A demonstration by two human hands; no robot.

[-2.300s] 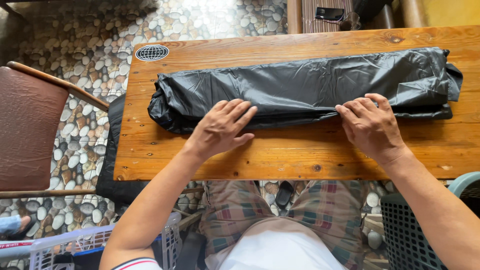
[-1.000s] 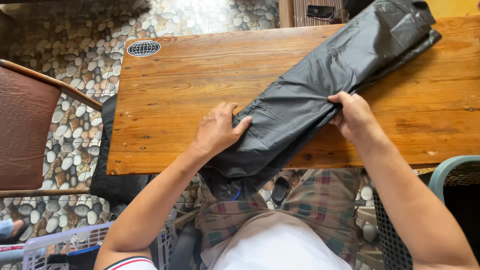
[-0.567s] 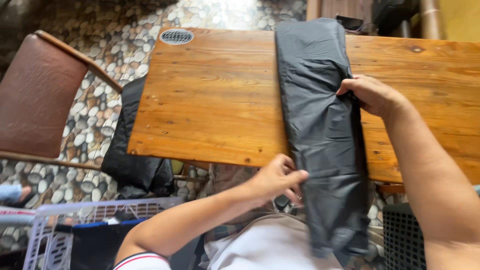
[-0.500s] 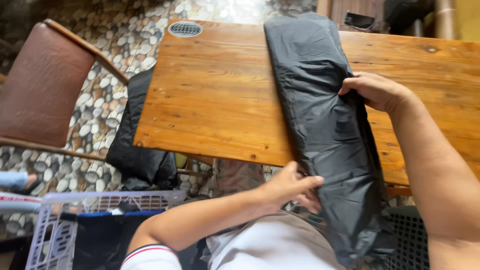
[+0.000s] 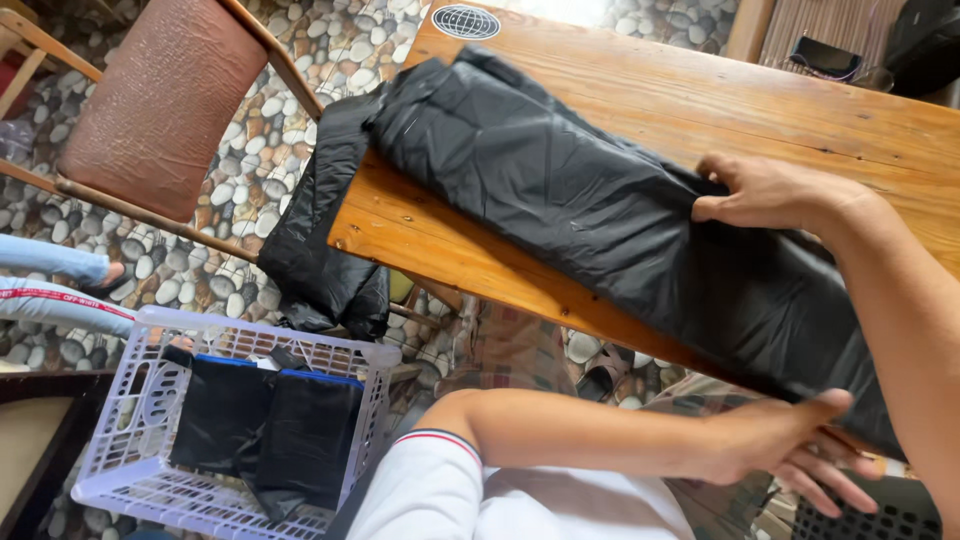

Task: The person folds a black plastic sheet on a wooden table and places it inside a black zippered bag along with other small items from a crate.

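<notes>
A long folded black plastic bag (image 5: 600, 210) lies slanted across the wooden table (image 5: 780, 110), its lower end hanging over the near edge. My right hand (image 5: 765, 190) rests on top of the bag near its middle, thumb tucked against the plastic. My left hand (image 5: 800, 455) reaches under the table's near edge to the bag's hanging end, fingers spread and touching it from below. Whether that hand grips the plastic I cannot tell.
More black plastic (image 5: 325, 240) hangs off the table's left end. A white lattice basket (image 5: 130, 440) on the pebble floor holds folded black bags (image 5: 270, 425). A brown chair (image 5: 160, 100) stands at left. A person's leg (image 5: 60, 290) shows at the far left.
The bag was turned from lying along the table to lying slanted across it, its near end now over the edge. My left hand moved to that end; the view shifted left, showing the basket.
</notes>
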